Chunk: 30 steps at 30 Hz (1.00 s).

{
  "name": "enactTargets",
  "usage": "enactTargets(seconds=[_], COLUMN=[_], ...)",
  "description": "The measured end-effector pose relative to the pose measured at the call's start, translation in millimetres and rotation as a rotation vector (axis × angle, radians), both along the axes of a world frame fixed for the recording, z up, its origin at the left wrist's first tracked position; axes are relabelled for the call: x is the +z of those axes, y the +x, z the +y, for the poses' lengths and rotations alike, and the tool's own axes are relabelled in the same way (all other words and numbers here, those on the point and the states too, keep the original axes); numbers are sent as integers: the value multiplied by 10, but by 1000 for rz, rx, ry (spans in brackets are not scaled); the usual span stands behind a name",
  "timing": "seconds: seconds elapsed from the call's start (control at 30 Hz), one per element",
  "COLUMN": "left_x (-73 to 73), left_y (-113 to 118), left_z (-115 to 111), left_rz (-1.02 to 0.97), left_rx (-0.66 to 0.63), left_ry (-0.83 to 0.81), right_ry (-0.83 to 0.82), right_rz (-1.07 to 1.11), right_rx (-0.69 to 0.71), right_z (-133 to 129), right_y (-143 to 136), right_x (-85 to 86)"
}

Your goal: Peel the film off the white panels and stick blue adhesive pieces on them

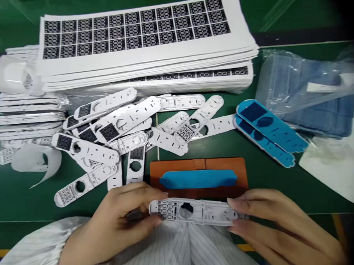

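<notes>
A long white plastic panel (198,212) with a round hole and a grid of display slots is held level between my two hands. My left hand (124,217) pinches its grid end between thumb and fingers. At the opposite end, my right hand (268,218) grips it the same way. Just beyond the panel lies a brown fixture block (198,163), and a blue strip (196,179) of similar long shape rests along it. The panel's ribbed side faces up.
White panels (129,119) lie in a loose heap behind my left hand, with stacked panels (28,115) further left. Printed label sheets (147,57) form a thick pile at the back. Two blue panels (270,126) overlap near a bagged blue stack (310,87). Curled film (34,160) lies left.
</notes>
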<state>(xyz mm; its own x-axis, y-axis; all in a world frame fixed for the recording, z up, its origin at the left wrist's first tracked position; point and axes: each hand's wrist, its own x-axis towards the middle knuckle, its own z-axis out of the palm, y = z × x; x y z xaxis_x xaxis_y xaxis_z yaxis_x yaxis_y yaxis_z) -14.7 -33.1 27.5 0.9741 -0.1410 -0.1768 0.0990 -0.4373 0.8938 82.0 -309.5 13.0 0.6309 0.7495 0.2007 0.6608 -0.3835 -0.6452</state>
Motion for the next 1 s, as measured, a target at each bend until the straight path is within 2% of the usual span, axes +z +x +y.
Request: enactTargets(seconds=[0.1,0.2,0.33,0.43,0.63,0.83,1.0], left_x=[-15,-24,-10,-16,-140,-223,-239], left_y=[-22,-33,0,51,160,230,230], left_z=[9,19,11,-11,-56,-79,-66], left_rz=[-38,-137,-314,-395,-469,-501,-483], left_rx=[-62,-122,-179,-163,-52,-52,-85], left_ry=[83,214,428,536,578,607,608], right_ry=[85,82,96,112,170,160,157], right_rz=[-24,-15,-7,0,42,122,97], right_rx=[68,125,98,28,-23,-72,-24], right_z=[42,44,48,66,81,93,92], right_y=[115,164,172,204,331,355,364], right_x=[51,81,46,-8,-174,-278,-278])
